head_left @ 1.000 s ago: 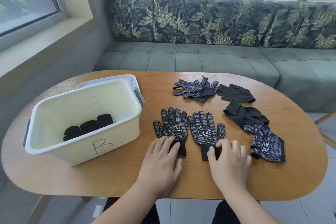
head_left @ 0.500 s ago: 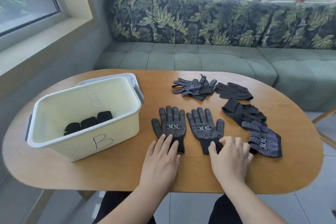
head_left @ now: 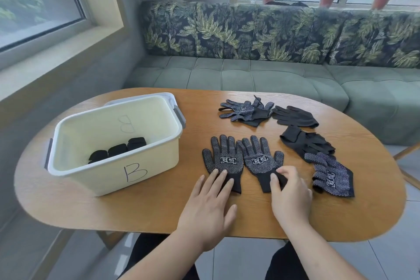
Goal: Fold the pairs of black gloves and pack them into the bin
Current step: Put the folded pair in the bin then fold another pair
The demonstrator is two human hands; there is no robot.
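Note:
Two black dotted gloves lie flat side by side, palms up, in the middle of the wooden table [head_left: 261, 218]: a left glove [head_left: 223, 159] and a right glove [head_left: 260, 159]. My left hand [head_left: 210, 202] rests with straight fingers on the left glove's cuff. My right hand [head_left: 289, 195] pinches the cuff of the right glove between thumb and fingers. The cream bin [head_left: 141, 173] marked "B" stands at the left, with three folded black bundles [head_left: 118, 150] on its floor.
Loose gloves lie further out: a pair [head_left: 246, 111] and a plain black glove [head_left: 295, 116] at the back, a crumpled black one [head_left: 304, 143] and a dotted one [head_left: 333, 175] at the right. A green sofa [head_left: 250, 75] runs behind the table.
The two flat gloves now lie closer together, touching. My right hand's fingers have curled round the right glove's cuff. My left hand stays on the left cuff.

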